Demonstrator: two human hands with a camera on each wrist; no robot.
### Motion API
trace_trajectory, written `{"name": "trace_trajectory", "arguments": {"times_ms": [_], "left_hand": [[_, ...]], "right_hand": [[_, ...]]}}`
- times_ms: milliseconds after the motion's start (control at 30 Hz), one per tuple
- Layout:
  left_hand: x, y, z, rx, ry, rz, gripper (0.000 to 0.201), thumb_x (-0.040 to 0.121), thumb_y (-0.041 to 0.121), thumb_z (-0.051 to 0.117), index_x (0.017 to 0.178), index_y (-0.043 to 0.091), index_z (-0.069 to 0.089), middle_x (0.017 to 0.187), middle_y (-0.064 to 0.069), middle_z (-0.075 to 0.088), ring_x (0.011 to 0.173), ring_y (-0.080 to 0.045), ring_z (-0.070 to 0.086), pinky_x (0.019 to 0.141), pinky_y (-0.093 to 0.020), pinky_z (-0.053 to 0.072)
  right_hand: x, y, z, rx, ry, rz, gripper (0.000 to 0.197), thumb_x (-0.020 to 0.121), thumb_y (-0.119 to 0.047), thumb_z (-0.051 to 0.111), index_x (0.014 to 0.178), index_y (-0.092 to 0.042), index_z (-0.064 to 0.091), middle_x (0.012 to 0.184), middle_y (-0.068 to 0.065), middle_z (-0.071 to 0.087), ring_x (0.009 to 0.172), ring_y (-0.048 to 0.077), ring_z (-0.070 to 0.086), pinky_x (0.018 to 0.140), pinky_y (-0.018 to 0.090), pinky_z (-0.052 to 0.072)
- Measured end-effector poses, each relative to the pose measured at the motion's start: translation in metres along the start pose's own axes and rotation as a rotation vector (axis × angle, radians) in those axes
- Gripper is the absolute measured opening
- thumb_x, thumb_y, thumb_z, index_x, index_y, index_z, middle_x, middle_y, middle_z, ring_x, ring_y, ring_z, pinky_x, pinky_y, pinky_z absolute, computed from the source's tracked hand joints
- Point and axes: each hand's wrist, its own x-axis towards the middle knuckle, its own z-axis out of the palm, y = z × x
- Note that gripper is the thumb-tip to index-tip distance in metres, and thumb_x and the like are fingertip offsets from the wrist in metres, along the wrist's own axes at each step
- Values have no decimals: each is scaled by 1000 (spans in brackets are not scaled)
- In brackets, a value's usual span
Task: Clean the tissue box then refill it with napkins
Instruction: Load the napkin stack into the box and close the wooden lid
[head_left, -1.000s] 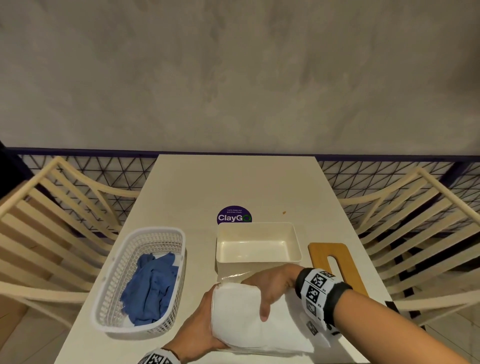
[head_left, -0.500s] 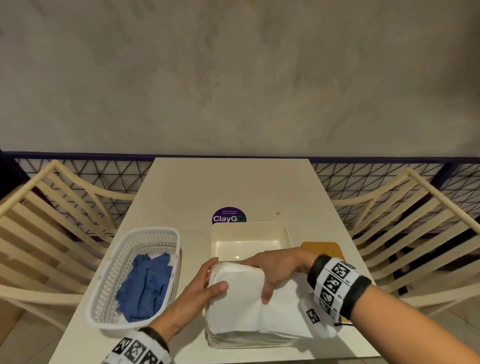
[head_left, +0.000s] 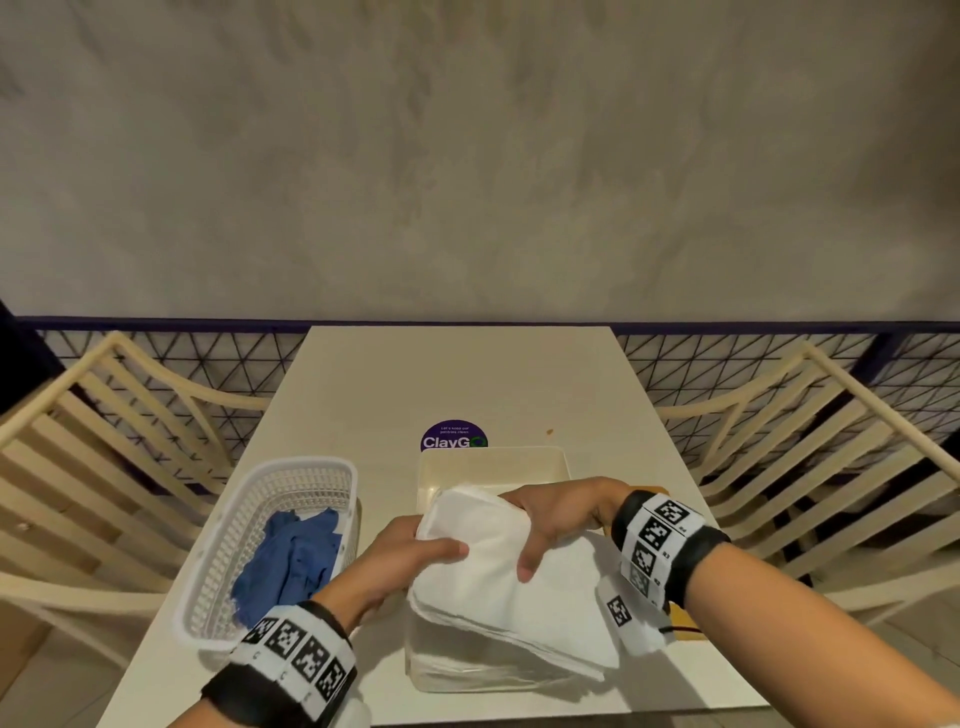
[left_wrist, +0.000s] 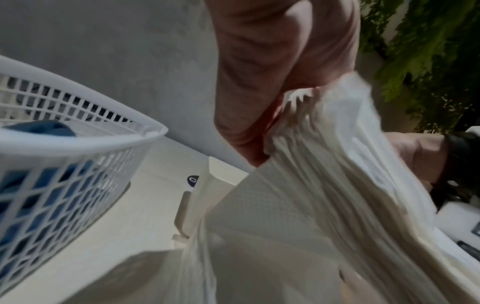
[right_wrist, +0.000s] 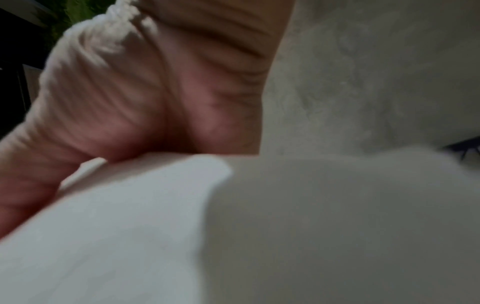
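Both hands are on the napkins (head_left: 498, 577). Left hand (head_left: 410, 564) has its thumb laid over the top and the fingers (left_wrist: 249, 123) tucked under the left edge, so it's gripping the stack. Right hand (head_left: 558, 514) is clamped over the far right corner, thumb on top w/ fingers curled round the far edge. Right wrist view is mostly blur, just a finger against white paper.

The napkins are a thick white wad, lots of thin sheets w/ wavy edges fanning out on the side, and the stack is tilted w/ the far end higher. Below it sits a clear bag (head_left: 467, 670) w/ more white sheets in it, near the front edge of the worktop (head_left: 467, 379).

The tissue box (head_left: 493, 462) is an open cream tub right behind the stack, the stack's far end overlapping its near rim in the head view. A purple sticker (head_left: 453, 437) sits just behind the box. Left of it is a white basket (head_left: 244, 530) w/ a blue cloth (head_left: 291, 561) inside, narrow gap btwn basket and box. A wooden board (head_left: 680, 618) pokes out under the right wrist. Back half of the worktop is open room, chairs (head_left: 104, 467) on both sides.
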Motion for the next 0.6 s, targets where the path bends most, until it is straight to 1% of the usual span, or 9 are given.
{"name": "trace_trajectory", "arguments": {"times_ms": [100, 167, 200, 267, 300, 400, 500, 533, 600], "left_hand": [[0, 12, -7, -19, 54, 3, 43, 64, 26, 71, 104, 10, 68, 94, -5, 76, 86, -19, 72, 73, -27, 54], [-3, 16, -14, -48, 72, -5, 29, 76, 18, 70, 103, 7, 68, 88, -3, 77, 78, -14, 73, 61, -19, 53], [-3, 16, -17, -67, 80, -3, 26, 78, 15, 69, 102, 6, 67, 83, 0, 77, 73, -10, 72, 56, -16, 52], [-2, 15, -18, -98, 105, -12, 14, 83, 12, 65, 96, 7, 66, 68, 11, 75, 62, -1, 69, 49, -11, 49], [-3, 17, -16, -118, 112, -24, 5, 86, 10, 61, 90, 9, 63, 59, 16, 72, 54, 4, 66, 45, -9, 47], [0, 17, -9, -199, 122, -79, 5, 90, 13, 55, 87, 12, 59, 46, 18, 66, 42, 5, 61, 35, -11, 44], [1, 19, -4, -243, 130, -120, 7, 90, 16, 54, 92, 12, 59, 48, 15, 67, 43, 2, 62, 37, -13, 45], [2, 18, -4, -258, 130, -133, 7, 90, 17, 54, 92, 13, 59, 51, 15, 68, 46, 1, 63, 40, -14, 47], [1, 17, -2, -279, 129, -147, 14, 90, 20, 55, 101, 13, 58, 71, 11, 67, 65, -6, 61, 54, -25, 47]], "right_hand": [[-8, 11, -4, 159, -54, -12, 66, 78, 17, 63, 127, -24, 45, 115, -9, 62, 104, 8, 61, 89, 26, 54], [-19, 28, -9, 198, -79, 0, 67, 68, 3, 75, 121, -28, 50, 113, -13, 65, 105, 5, 62, 91, 24, 53], [-24, 41, -12, 244, -61, 9, 71, 60, -4, 83, 119, -26, 52, 114, -10, 66, 108, 9, 62, 94, 27, 51], [-31, 68, -15, 427, 25, 9, 83, 47, -15, 92, 121, -16, 54, 119, 3, 65, 116, 22, 59, 103, 39, 45], [-34, 80, -15, 553, 87, -7, 88, 43, -16, 94, 121, -10, 54, 119, 8, 65, 115, 26, 59, 103, 43, 44], [-35, 97, -6, 884, 237, -85, 89, 35, -13, 97, 114, -3, 57, 107, 13, 71, 100, 25, 68, 88, 36, 56], [-34, 99, 5, 994, 335, -80, 92, 27, -15, 98, 109, -2, 59, 98, 14, 74, 88, 23, 72, 75, 33, 61], [-33, 99, 8, 1012, 351, -80, 90, 28, -15, 98, 109, -2, 60, 99, 15, 74, 88, 24, 72, 74, 35, 60], [-33, 97, 10, 1060, 393, -62, 75, 39, -14, 95, 106, 0, 63, 102, 18, 72, 89, 28, 71, 77, 40, 59]]}}
